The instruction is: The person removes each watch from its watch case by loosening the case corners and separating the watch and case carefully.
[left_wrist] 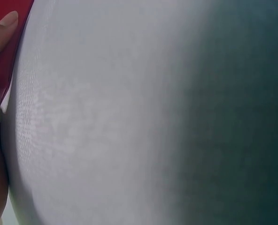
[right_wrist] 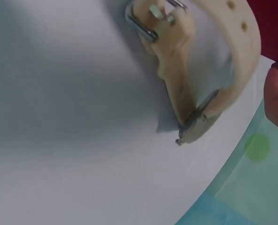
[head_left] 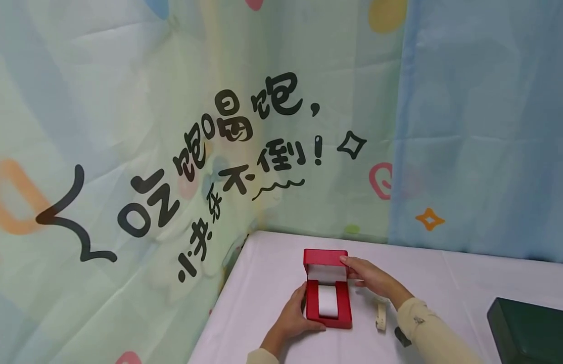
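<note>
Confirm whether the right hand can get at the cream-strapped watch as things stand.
Probably yes: the watch lies on the white table close to the right sleeve, with nothing lying over it. The right hand would first have to let go of the red box.

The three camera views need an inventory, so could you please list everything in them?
White cloth-covered table: 1, white, beneath the items.
Open red hinged box: 1, red, on the table's left part.
Rounded white insert: 1, white, inside the red box.
Cream-strapped watch: 1, cream, right of the red box.
Dark green box: 1, dark green, far right.
Small dark object: 1, blackish, near the watch; identity unclear.
Printed fabric backdrop: 1 or more, pastel with black lettering, left and behind.
Sleeves: 2, cream, behind the hands.
Left hand: 1, bare, gripping the red box's left side.
Right hand: 1, bare, holding the lid's right side.
</note>
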